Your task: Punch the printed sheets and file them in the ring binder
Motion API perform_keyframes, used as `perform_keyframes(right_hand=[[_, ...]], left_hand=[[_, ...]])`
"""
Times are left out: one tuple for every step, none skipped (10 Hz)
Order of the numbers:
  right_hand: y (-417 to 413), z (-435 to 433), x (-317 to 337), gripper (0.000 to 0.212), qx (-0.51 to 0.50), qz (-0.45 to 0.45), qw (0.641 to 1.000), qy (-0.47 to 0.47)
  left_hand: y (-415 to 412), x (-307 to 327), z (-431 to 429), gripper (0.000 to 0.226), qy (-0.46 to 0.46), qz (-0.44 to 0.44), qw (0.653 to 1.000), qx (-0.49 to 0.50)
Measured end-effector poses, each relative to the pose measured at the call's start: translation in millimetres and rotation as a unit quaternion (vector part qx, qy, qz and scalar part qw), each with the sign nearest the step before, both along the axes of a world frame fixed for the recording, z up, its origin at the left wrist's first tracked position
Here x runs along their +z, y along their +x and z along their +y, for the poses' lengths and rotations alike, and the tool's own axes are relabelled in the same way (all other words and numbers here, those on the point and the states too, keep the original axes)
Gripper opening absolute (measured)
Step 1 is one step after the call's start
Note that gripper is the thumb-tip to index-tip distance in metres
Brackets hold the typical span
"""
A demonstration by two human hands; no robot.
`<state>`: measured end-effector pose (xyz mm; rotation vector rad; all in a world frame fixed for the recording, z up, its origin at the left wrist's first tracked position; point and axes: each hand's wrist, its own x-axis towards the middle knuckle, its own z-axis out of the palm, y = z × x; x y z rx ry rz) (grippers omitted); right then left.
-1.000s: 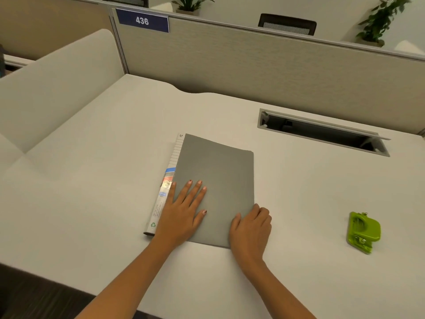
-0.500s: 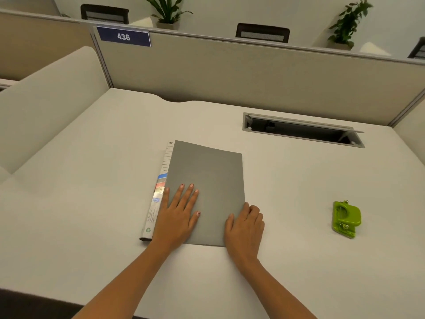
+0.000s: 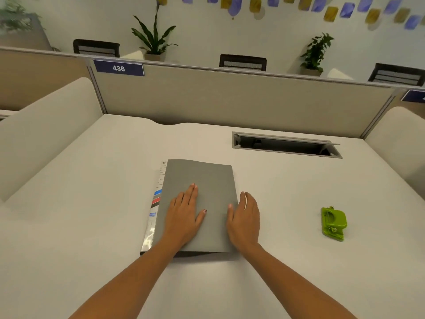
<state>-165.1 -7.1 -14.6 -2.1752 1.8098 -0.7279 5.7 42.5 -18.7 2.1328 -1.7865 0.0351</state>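
A closed grey ring binder (image 3: 202, 178) lies flat in the middle of the white desk (image 3: 92, 203), its labelled spine on the left side. My left hand (image 3: 184, 210) rests flat on the cover, fingers together. My right hand (image 3: 245, 215) lies at the binder's right edge, thumb on the cover and fingers along the edge. A green hole punch (image 3: 333, 223) sits on the desk to the right, well apart from both hands. No printed sheets are in view.
An open cable slot (image 3: 285, 146) is set into the desk at the back right. Beige partition panels (image 3: 230, 97) close off the back and both sides. Plants and chair backs show beyond the partition.
The camera has tilted up, showing more of the wall. My right hand has shifted from the binder's lower right corner up along its right edge. The left hand stays flat on the cover.
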Motion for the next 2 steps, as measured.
perform_keyframes(right_hand=[[3.7, -21.5, 14.3, 0.063, 0.052, 0.005, 0.998, -0.042], [10.6, -46.2, 39.1, 0.066, 0.071, 0.027, 0.992, -0.097]], left_hand=[[0.4, 12.5, -18.3, 0.074, -0.012, 0.022, 1.0, -0.016], [1.9, 27.3, -41.7, 0.074, -0.032, 0.012, 0.999, -0.01]])
